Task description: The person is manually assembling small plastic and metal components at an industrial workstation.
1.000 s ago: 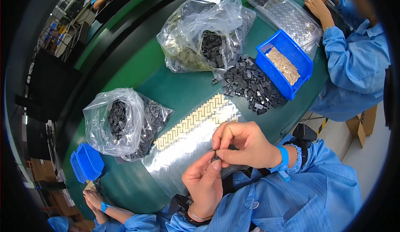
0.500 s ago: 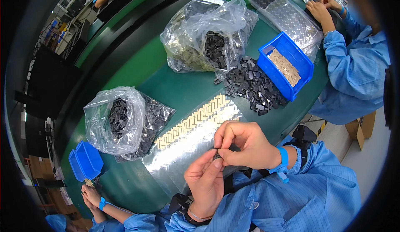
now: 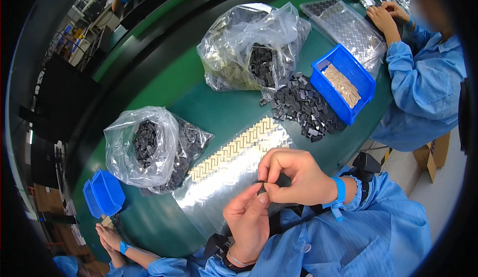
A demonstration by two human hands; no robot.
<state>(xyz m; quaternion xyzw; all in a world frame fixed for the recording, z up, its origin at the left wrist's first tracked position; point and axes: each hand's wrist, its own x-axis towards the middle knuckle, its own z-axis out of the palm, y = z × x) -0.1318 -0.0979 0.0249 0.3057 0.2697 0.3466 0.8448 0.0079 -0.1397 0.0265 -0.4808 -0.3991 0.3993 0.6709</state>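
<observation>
Both hands pinch one small dark part (image 3: 261,185) above the silver sheet (image 3: 224,187) on the worktop: left hand (image 3: 247,222) and right hand (image 3: 294,177) seem fitting it; next needs careful placing beside the beige rows (image 3: 234,147)

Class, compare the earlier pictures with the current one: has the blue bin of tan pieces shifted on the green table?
No. The blue bin sits in the same spot beside the pile of dark parts on the green table.
</observation>
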